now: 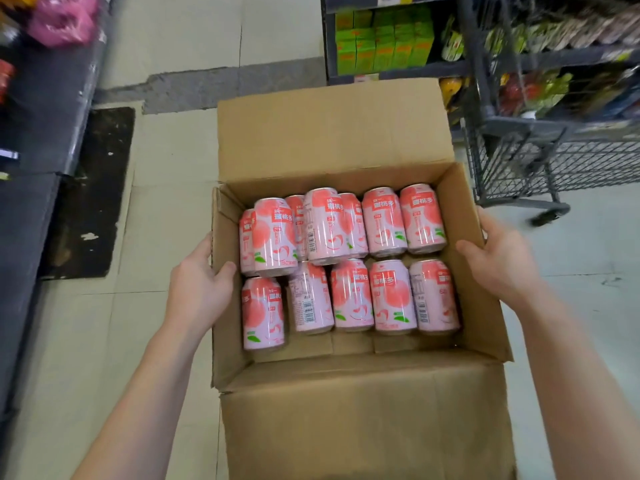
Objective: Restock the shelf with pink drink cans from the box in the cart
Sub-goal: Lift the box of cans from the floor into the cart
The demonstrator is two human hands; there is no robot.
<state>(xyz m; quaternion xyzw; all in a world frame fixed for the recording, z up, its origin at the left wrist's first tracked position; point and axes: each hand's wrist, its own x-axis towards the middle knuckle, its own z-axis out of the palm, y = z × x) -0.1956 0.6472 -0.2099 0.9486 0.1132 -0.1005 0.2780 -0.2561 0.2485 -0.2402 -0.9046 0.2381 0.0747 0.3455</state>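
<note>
An open cardboard box (346, 403) fills the middle of the head view, its flaps folded out front and back. Several pink drink cans (349, 258) lie on their sides inside it in two rows. My left hand (199, 289) grips the box's left wall, thumb hooked over the rim. My right hand (498, 261) grips the right wall the same way. The box is held above the tiled floor, outside the cart.
A dark wire shopping cart (540, 161) stands at the upper right. Behind it are shelves (398, 72) with green drink cartons and bagged goods. A dark shelf unit (38, 133) runs along the left edge. A black mat (93, 192) lies on the floor.
</note>
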